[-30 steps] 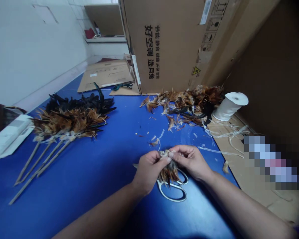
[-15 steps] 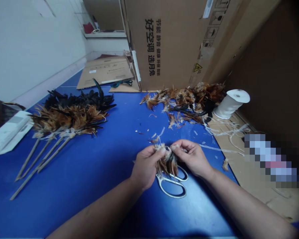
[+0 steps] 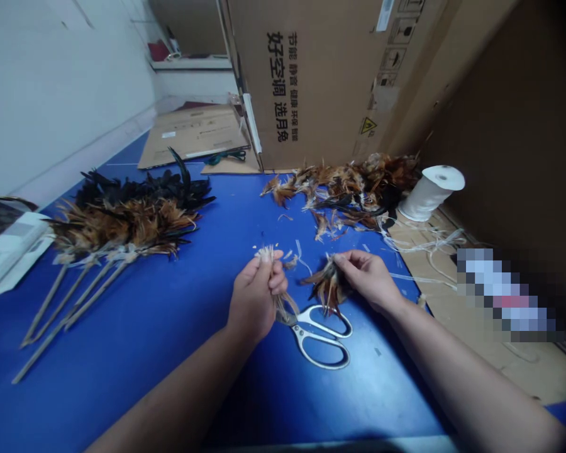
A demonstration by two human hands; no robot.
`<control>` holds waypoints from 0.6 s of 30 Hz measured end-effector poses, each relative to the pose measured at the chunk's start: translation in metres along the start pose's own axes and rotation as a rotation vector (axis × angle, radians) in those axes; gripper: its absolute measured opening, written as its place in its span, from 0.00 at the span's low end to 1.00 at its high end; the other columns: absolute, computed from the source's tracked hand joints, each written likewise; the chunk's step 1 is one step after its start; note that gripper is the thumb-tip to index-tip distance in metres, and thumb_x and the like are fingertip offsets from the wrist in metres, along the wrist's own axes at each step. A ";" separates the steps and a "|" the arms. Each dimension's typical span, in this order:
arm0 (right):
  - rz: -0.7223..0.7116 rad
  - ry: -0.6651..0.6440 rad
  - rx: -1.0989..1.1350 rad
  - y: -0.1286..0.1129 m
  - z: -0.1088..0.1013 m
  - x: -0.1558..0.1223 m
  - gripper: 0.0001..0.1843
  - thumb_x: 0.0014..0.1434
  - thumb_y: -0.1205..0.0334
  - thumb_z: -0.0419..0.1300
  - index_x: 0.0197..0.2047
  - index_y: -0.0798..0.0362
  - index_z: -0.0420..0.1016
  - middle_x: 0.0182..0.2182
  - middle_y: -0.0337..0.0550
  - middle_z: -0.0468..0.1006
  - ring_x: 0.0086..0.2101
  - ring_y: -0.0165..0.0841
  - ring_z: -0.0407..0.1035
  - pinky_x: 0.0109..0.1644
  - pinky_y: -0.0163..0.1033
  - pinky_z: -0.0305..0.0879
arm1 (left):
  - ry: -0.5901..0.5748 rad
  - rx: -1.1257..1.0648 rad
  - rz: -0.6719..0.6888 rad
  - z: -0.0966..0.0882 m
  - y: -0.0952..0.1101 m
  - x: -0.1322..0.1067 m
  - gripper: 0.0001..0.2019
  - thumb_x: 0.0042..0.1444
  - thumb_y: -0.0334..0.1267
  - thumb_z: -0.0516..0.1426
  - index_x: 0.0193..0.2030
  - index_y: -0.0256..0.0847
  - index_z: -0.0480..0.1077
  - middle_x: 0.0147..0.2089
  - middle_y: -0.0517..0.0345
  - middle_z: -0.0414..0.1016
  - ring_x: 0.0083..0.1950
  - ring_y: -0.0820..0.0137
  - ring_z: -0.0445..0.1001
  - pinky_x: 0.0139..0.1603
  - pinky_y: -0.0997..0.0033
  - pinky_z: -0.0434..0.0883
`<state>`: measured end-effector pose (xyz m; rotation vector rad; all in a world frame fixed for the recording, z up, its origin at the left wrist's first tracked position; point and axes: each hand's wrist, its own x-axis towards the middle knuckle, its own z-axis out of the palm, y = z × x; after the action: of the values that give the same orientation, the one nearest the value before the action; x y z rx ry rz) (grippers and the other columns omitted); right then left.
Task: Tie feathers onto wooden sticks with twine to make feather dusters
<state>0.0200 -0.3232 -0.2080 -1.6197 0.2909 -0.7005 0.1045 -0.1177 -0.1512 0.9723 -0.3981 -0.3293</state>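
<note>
My left hand (image 3: 257, 292) is closed around a small bunch of feathers, their pale quill ends (image 3: 265, 253) poking out above the thumb. Apart from it, to the right, my right hand (image 3: 368, 277) pinches a tuft of brown and dark feathers (image 3: 329, 288) by the quills, tips hanging down. Below and between the hands lie silver-handled scissors (image 3: 321, 340) on the blue table, their blades partly hidden by the left hand and its feathers. A pile of loose brown feathers (image 3: 353, 185) lies farther back.
Feather dusters (image 3: 122, 220) with thin sticks lie at the left. A spool of white ribbon (image 3: 431, 194) stands at the right, loose strands beside it on cardboard (image 3: 471, 321). A large carton (image 3: 330, 82) rises at the back. Teal-handled scissors (image 3: 226, 157) lie near it.
My hands were together over one clump of feathers; now they are apart, each with its own bunch. The left hand moved left, uncovering more of the scissors.
</note>
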 end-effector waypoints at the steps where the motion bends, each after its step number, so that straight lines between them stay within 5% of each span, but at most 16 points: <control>1: -0.026 0.001 -0.069 0.000 -0.002 0.000 0.35 0.59 0.30 0.66 0.42 0.59 0.81 0.31 0.46 0.80 0.26 0.30 0.66 0.29 0.35 0.61 | -0.029 0.006 -0.018 0.001 0.000 -0.001 0.23 0.56 0.48 0.72 0.46 0.30 0.76 0.32 0.61 0.66 0.26 0.82 0.57 0.25 0.80 0.57; 6: -0.321 0.270 -0.609 -0.005 -0.020 0.003 0.27 0.70 0.39 0.58 0.56 0.53 0.81 0.39 0.48 0.83 0.34 0.37 0.75 0.39 0.41 0.69 | -0.208 0.028 -0.165 0.004 -0.003 -0.011 0.24 0.55 0.48 0.72 0.50 0.29 0.78 0.36 0.58 0.66 0.29 0.80 0.60 0.27 0.79 0.58; 12: -0.720 0.617 -0.416 -0.029 -0.036 -0.004 0.14 0.73 0.54 0.59 0.51 0.53 0.81 0.43 0.50 0.83 0.42 0.39 0.77 0.51 0.45 0.72 | -0.322 0.082 -0.270 0.004 -0.009 -0.019 0.20 0.56 0.46 0.72 0.44 0.30 0.78 0.32 0.60 0.64 0.29 0.80 0.60 0.28 0.78 0.57; 14: -0.753 0.511 -0.364 -0.041 -0.032 -0.014 0.12 0.72 0.56 0.61 0.50 0.52 0.82 0.42 0.50 0.82 0.42 0.38 0.76 0.50 0.44 0.72 | -0.336 0.089 -0.283 0.004 -0.011 -0.021 0.19 0.56 0.46 0.71 0.43 0.30 0.77 0.31 0.60 0.64 0.28 0.80 0.60 0.27 0.78 0.56; 18: -0.717 0.004 -0.263 -0.049 -0.008 -0.032 0.11 0.72 0.58 0.62 0.49 0.50 0.86 0.40 0.49 0.84 0.39 0.37 0.77 0.45 0.43 0.74 | -0.366 0.114 -0.303 0.004 -0.016 -0.025 0.19 0.59 0.48 0.70 0.43 0.31 0.76 0.31 0.61 0.64 0.28 0.80 0.60 0.27 0.77 0.56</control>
<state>-0.0194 -0.3031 -0.1695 -1.9873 -0.2267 -1.2437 0.0791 -0.1187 -0.1673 1.0878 -0.6074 -0.7727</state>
